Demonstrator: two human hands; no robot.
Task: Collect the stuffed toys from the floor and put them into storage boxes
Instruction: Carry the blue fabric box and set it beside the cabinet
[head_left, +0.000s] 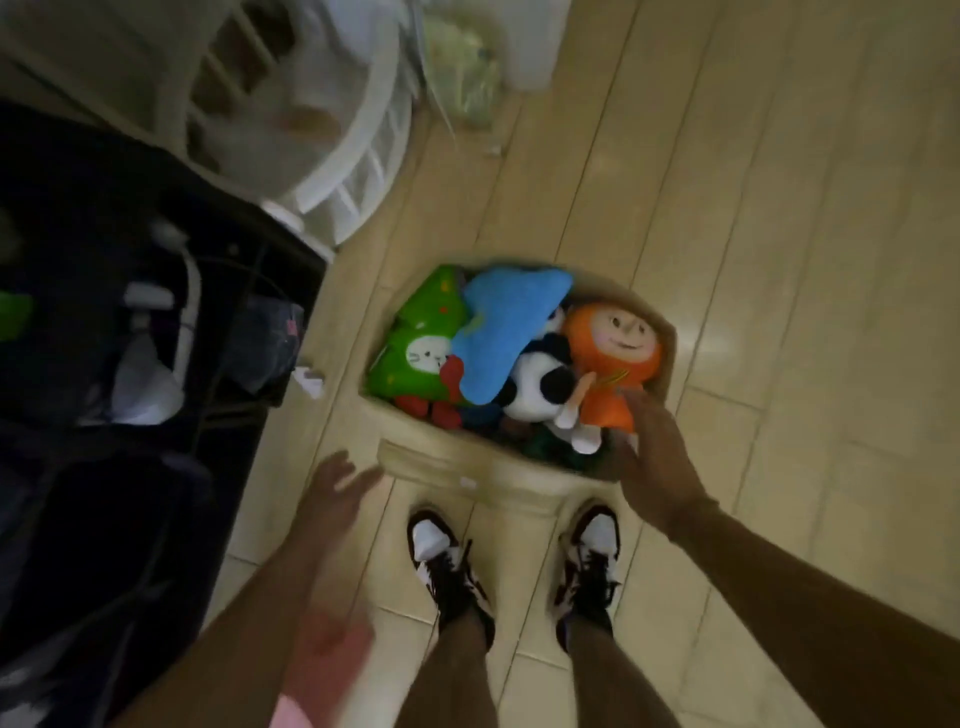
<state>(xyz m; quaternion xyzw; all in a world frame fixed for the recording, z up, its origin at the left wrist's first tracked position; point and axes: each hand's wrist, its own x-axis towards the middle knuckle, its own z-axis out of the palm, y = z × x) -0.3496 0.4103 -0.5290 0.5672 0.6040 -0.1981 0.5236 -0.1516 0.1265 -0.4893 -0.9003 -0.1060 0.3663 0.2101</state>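
A beige storage box (467, 470) stands on the wooden floor just ahead of my feet, filled with stuffed toys. Inside lie a green toy with a white cat face (421, 343), a blue plush (506, 322), a black-and-white panda (540, 382) and an orange doll with a smiling face (615, 353). My right hand (654, 457) reaches over the box's near right corner, fingers straight and touching the orange doll's lower edge. My left hand (337, 486) hovers open beside the box's near left corner, holding nothing.
A white slatted chair (332, 119) stands at the upper left. Dark furniture with cables and clutter (130, 338) fills the left side. A crumpled plastic bag (467, 67) lies on the floor beyond the box. Bare floorboards (779, 260) stretch to the right.
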